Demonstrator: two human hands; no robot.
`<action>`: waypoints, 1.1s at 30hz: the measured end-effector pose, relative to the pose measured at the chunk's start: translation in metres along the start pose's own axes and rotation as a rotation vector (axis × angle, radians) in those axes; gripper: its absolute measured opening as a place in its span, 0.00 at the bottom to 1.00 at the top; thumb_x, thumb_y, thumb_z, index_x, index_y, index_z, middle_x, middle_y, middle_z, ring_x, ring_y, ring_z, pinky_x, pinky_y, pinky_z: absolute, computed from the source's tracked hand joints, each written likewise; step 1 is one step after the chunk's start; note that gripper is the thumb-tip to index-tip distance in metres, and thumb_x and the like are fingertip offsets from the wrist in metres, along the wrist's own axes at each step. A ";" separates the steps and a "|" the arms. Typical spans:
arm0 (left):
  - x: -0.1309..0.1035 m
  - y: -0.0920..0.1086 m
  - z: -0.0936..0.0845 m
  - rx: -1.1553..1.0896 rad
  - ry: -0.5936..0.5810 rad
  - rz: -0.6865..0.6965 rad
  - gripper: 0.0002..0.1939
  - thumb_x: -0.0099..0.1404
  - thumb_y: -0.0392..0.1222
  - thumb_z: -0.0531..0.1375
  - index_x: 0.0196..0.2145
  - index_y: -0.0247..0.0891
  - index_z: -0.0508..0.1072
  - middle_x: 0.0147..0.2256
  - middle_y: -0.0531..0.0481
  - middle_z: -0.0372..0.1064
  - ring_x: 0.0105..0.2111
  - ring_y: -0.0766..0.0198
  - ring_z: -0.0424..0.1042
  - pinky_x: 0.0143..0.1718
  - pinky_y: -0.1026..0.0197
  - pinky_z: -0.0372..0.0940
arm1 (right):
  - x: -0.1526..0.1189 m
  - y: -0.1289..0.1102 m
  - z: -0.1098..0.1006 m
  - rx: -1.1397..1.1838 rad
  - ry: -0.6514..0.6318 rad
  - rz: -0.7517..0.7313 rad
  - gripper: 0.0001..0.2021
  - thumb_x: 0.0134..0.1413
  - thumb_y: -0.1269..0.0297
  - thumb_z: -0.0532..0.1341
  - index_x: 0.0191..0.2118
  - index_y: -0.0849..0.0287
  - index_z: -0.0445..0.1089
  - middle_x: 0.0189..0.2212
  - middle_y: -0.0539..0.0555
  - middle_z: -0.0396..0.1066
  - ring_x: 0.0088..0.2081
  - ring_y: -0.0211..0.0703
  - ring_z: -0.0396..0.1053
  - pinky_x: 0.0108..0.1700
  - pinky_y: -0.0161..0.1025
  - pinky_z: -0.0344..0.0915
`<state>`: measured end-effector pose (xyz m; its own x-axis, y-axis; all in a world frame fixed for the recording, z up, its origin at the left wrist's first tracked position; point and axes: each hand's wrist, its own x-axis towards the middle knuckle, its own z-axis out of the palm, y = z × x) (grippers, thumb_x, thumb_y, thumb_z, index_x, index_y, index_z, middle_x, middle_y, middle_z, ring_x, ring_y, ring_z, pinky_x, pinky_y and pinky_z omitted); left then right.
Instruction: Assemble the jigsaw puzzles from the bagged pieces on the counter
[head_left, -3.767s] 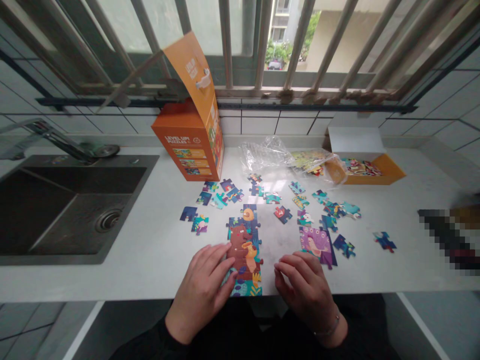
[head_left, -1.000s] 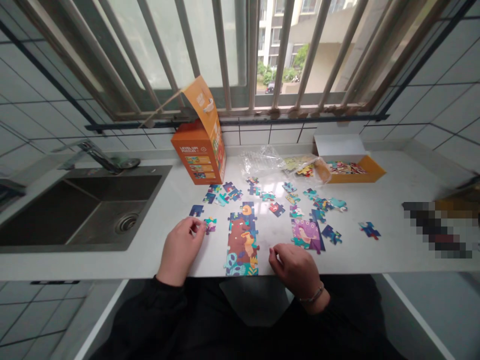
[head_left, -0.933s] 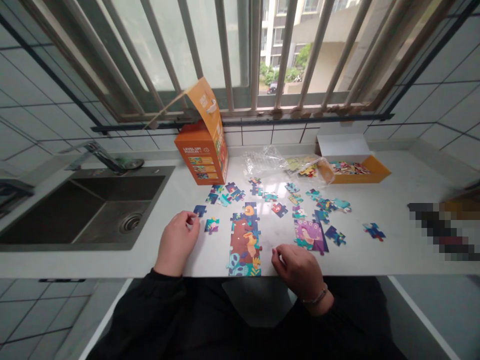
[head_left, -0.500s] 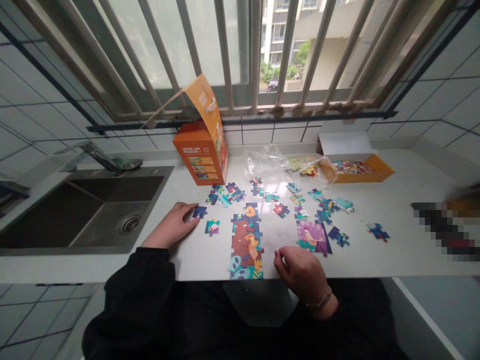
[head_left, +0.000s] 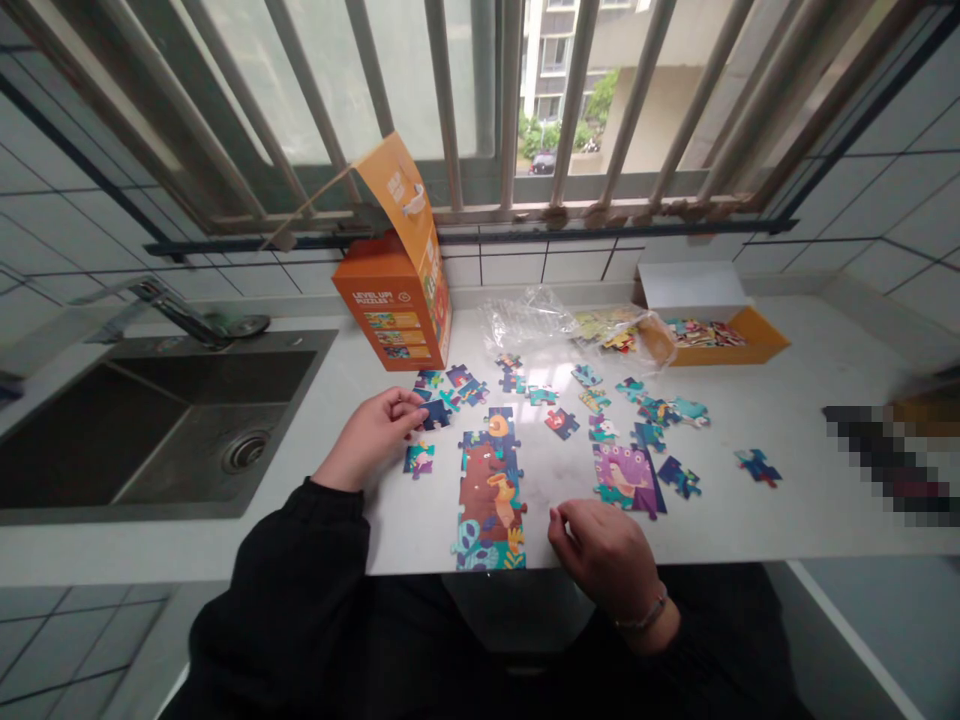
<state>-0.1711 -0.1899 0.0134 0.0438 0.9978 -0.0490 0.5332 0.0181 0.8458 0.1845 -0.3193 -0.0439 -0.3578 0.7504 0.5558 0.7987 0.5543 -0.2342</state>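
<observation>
My left hand [head_left: 380,433] pinches a dark blue puzzle piece [head_left: 436,415] between thumb and fingers, left of the joined bear section [head_left: 484,490]. Below that piece lies a teal and pink piece [head_left: 418,459]. My right hand [head_left: 611,560] rests curled near the counter's front edge, between the bear section and a joined purple section [head_left: 624,475]; whether its fingers hold anything is hidden. A red and blue piece [head_left: 562,422] lies between the two sections. Several loose pieces are spread behind and to the right.
An orange puzzle box [head_left: 397,305] stands open at the back, beside crumpled clear plastic [head_left: 529,318]. A yellow box [head_left: 761,337] of pieces sits back right. The sink [head_left: 161,430] is at left; a barred window rises behind the counter [head_left: 810,500].
My left hand has moved right and slightly up with the dark blue piece, nearer the bear section. My right hand has stayed almost where it was. The view has shifted slightly.
</observation>
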 end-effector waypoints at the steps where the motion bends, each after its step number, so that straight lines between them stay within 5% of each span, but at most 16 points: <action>1: 0.005 0.005 0.012 -0.022 -0.026 -0.001 0.24 0.65 0.64 0.66 0.46 0.41 0.74 0.30 0.51 0.77 0.26 0.61 0.74 0.30 0.60 0.68 | 0.000 0.000 0.000 -0.001 -0.004 0.002 0.15 0.76 0.65 0.57 0.31 0.55 0.66 0.24 0.49 0.65 0.28 0.43 0.64 0.36 0.45 0.54; 5: 0.028 0.016 0.053 -0.041 -0.104 0.003 0.17 0.65 0.55 0.66 0.42 0.40 0.77 0.27 0.51 0.77 0.25 0.60 0.75 0.28 0.60 0.67 | 0.000 0.000 0.001 0.001 -0.007 0.008 0.15 0.75 0.66 0.57 0.31 0.54 0.66 0.24 0.49 0.64 0.28 0.43 0.64 0.36 0.46 0.54; 9: 0.039 0.015 0.067 0.001 -0.071 0.015 0.11 0.66 0.50 0.65 0.40 0.40 0.78 0.27 0.52 0.76 0.25 0.60 0.75 0.29 0.60 0.65 | 0.002 -0.002 0.000 0.009 -0.007 0.011 0.15 0.75 0.67 0.57 0.31 0.54 0.66 0.24 0.49 0.65 0.28 0.43 0.64 0.36 0.45 0.54; 23: 0.033 0.011 0.059 0.136 0.017 0.058 0.11 0.69 0.50 0.63 0.42 0.43 0.80 0.29 0.53 0.78 0.28 0.59 0.75 0.35 0.58 0.67 | 0.001 0.000 0.001 0.018 -0.026 0.009 0.14 0.75 0.67 0.57 0.32 0.54 0.65 0.24 0.49 0.64 0.28 0.43 0.62 0.36 0.45 0.54; 33: 0.037 0.001 0.044 0.241 0.238 0.022 0.09 0.69 0.48 0.63 0.42 0.43 0.80 0.33 0.49 0.80 0.35 0.54 0.77 0.37 0.57 0.65 | 0.002 0.000 0.001 0.002 -0.057 0.019 0.14 0.74 0.67 0.58 0.32 0.54 0.66 0.24 0.49 0.65 0.29 0.43 0.64 0.37 0.45 0.55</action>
<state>-0.1323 -0.1555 -0.0108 -0.1259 0.9850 0.1176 0.7203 0.0093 0.6936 0.1831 -0.3170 -0.0433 -0.3697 0.7799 0.5051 0.8045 0.5406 -0.2459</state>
